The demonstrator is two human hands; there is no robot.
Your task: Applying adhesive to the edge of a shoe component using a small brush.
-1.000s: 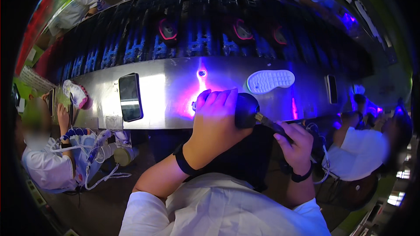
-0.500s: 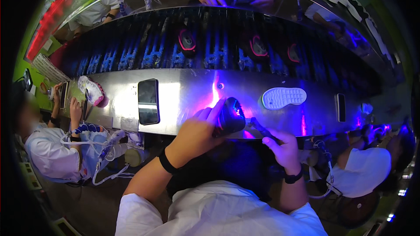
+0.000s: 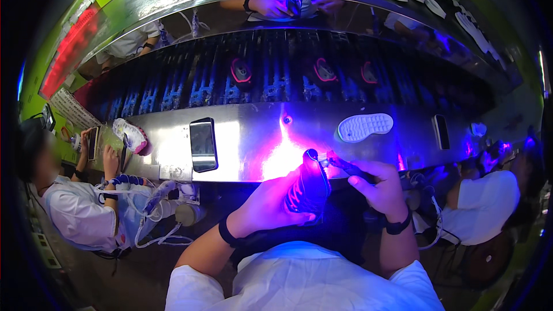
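A dark shoe upper [image 3: 315,187] with pinkish lacing is in my left hand [image 3: 266,206], just off the near edge of the metal table. My fingers are wrapped round its left side and lower part, and its narrow end points away from me. My right hand [image 3: 381,189] grips a dark-handled brush [image 3: 345,165]. The brush's pale tip is at the narrow end of the shoe upper, seemingly touching it. Violet light falls on both hands and on the table behind them.
On the metal table [image 3: 242,121] lie a phone [image 3: 203,144], a white shoe sole [image 3: 364,127] and another phone [image 3: 441,131]. Beyond runs a roller conveyor [image 3: 196,83] carrying several dark, pink-rimmed shoe pieces [image 3: 241,71]. Co-workers sit at left [image 3: 86,213] and right [image 3: 487,210].
My left hand has turned the shoe upper so its narrow end points away and its lacing shows. The brush stays in my right hand, its tip now near that end. The whole view has shifted slightly.
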